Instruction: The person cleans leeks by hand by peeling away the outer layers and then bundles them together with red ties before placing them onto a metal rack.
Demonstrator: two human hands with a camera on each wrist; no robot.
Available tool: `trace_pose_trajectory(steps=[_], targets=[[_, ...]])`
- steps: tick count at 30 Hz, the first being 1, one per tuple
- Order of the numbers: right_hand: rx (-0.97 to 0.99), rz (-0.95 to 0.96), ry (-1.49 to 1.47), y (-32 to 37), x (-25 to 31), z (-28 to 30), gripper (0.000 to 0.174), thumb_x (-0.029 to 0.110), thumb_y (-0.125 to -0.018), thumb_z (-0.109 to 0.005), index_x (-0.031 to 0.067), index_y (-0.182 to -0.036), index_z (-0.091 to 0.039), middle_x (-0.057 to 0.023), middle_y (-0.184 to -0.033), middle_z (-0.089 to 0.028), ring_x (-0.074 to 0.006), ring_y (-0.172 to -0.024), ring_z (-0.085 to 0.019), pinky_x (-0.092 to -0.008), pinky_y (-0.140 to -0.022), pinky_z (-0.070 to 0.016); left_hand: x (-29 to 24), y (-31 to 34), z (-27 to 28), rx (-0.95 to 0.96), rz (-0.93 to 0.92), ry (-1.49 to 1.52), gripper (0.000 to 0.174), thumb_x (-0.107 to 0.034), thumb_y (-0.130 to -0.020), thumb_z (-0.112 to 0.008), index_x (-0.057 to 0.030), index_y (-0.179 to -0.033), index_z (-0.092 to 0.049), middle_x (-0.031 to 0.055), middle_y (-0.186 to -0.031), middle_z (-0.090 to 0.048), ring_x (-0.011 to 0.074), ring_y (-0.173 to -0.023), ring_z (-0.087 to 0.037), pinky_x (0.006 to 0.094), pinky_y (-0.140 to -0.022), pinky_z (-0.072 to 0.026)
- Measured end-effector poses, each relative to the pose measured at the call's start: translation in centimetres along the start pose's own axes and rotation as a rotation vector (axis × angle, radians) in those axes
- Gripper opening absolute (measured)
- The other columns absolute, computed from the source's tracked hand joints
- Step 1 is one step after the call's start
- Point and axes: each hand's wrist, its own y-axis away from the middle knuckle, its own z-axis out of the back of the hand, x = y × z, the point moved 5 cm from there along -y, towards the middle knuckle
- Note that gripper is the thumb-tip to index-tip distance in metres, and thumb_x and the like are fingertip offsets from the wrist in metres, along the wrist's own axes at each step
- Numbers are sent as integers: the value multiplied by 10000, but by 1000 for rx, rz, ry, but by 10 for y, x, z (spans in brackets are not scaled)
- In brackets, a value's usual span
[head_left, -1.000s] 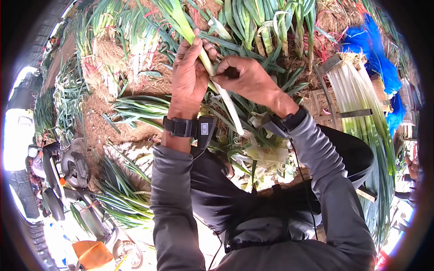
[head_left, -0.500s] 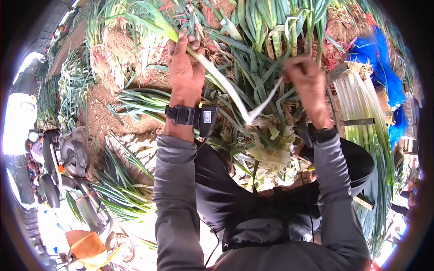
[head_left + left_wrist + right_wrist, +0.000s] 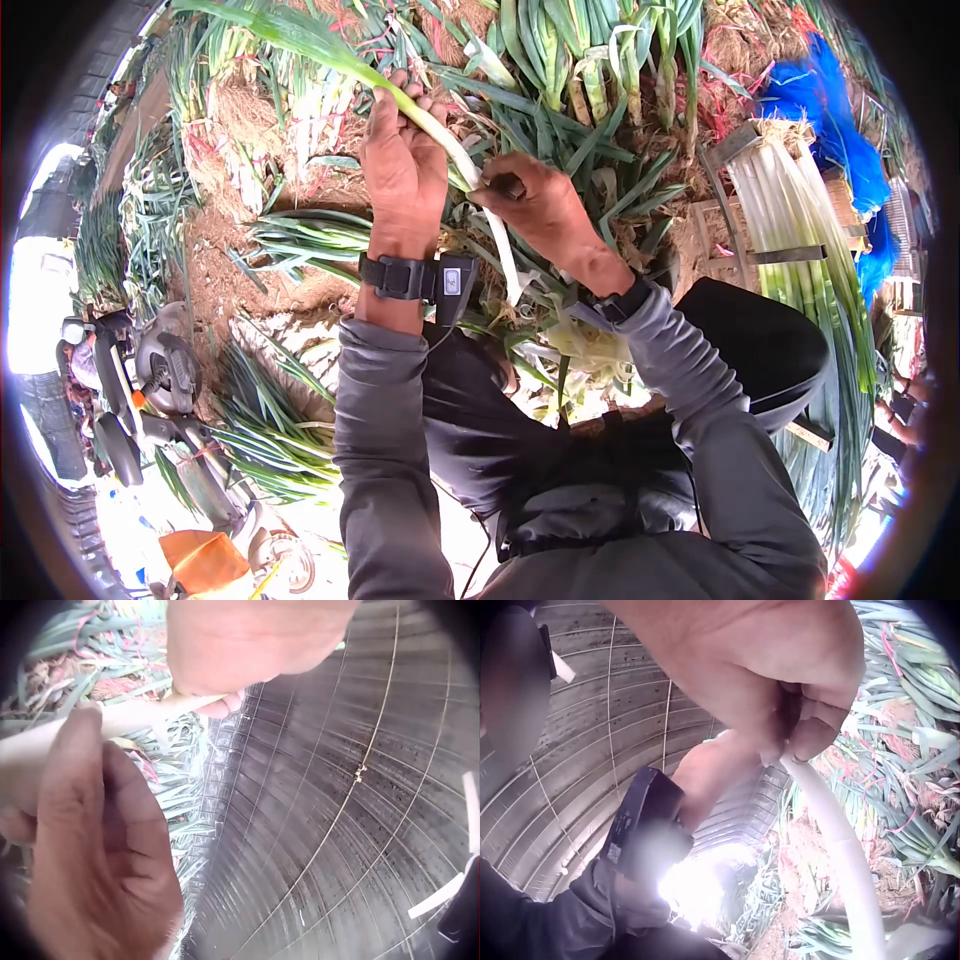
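Observation:
A leek (image 3: 440, 132) slants across the head view, its green leaves at upper left and its thin white end hanging lower right. My left hand (image 3: 402, 175) holds it around the upper stalk, thumb over it in the left wrist view. My right hand (image 3: 548, 215) pinches the pale stalk lower down between thumb and curled forefinger. In the right wrist view the white stalk (image 3: 846, 859) runs down from those fingertips. Below the hands lies a heap of pale stripped leaves (image 3: 598, 345) between the knees.
Bundled leeks (image 3: 790, 185) lie in a wooden rack at right, beside blue plastic (image 3: 820, 110). More leeks (image 3: 570, 45) with roots and pink ties stand ahead. Loose leeks (image 3: 310, 240) lie on bare soil to the left. A motorbike (image 3: 165, 365) is at far left.
Half a second ago my right hand was out to the right, drawing a thin pale strip off the leek. Now it is back at the stalk. The leek's leaves have swung further left.

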Motion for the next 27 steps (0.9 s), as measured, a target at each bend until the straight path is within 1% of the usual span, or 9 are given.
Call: trace_pose_trajectory(steps=[1, 4, 10, 17, 18, 20, 21, 25, 27], targets=[[27, -16, 25, -2, -4, -2, 208, 152, -867, -777, 9, -961, -657, -125, -846, -656, -235, -724, -630, -351, -670, -506, 0, 0, 1, -6, 2, 21, 346, -236, -1021, -610, 10, -1262, -571, 70, -1005, -608, 180, -927, -599, 357, -897, -558], [100, -71, -40, -4, -7, -4, 183, 89, -877, -775, -16, -969, -656, -51, -779, -658, -96, -701, -589, -271, -616, -493, -1, -2, 0, 41, 3, 57, 352, -188, -988, -664, 13, -1261, -570, 71, -986, -611, 176, -923, -602, 353, -900, -557], [185, 58, 180, 1, 9, 3, 136, 49, -866, -746, -17, -927, -643, -43, -749, -645, -87, -656, -568, -272, -572, -475, 0, 10, -16, 55, -15, -34, 263, -120, -941, -719, -71, -1163, -586, 65, -955, -620, 181, -859, -612, 333, -793, -579], [206, 223, -68, 44, 23, 32, 176, 34, -839, -775, 36, -877, -603, -47, -804, -647, -110, -643, -590, -293, -556, -485, -1, 3, -11, -10, -64, -77, 230, -97, -927, -734, -139, -1091, -579, 48, -921, -621, 177, -790, -591, 277, -625, -508], [158, 9, -112, 52, 11, 46, 147, 19, -880, -740, 53, -897, -597, -20, -821, -641, -102, -683, -598, -274, -575, -481, -2, 1, -11, 0, -66, -61, 231, -100, -929, -731, -141, -1096, -576, 48, -919, -621, 172, -785, -585, 276, -621, -502], [-33, -158, -579, 49, 1, 58, 108, -1, -923, -685, 55, -935, -593, -6, -836, -644, -93, -691, -599, -253, -570, -470, -7, -3, -10, 23, -98, -78, 237, -113, -937, -725, -139, -1110, -566, 53, -913, -618, 168, -772, -573, 275, -612, -486], [-22, -178, -490, 48, 4, 62, 63, 5, -957, -640, 39, -949, -588, -15, -812, -649, -98, -650, -622, -242, -547, -478, -6, 0, -9, 30, -104, -84, 240, -120, -941, -723, -137, -1117, -561, 56, -910, -617, 166, -766, -567, 275, -607, -478], [340, -406, -584, 56, 21, 55, 103, 77, -980, -642, 11, -942, -572, -52, -736, -649, -132, -572, -653, -259, -509, -505, -12, -4, -9, -27, -208, -225, 233, -158, -949, -720, -134, -1113, -556, 70, -894, -612, 167, -748, -555, 286, -602, -455], [351, -443, -421, 67, 9, 60, 129, 109, -976, -653, 13, -961, -567, -48, -726, -646, -120, -560, -642, -251, -486, -499, -28, -11, -3, -40, -269, -219, 236, -155, -953, -712, -132, -1125, -552, 69, -893, -612, 167, -747, -556, 289, -598, -451]])
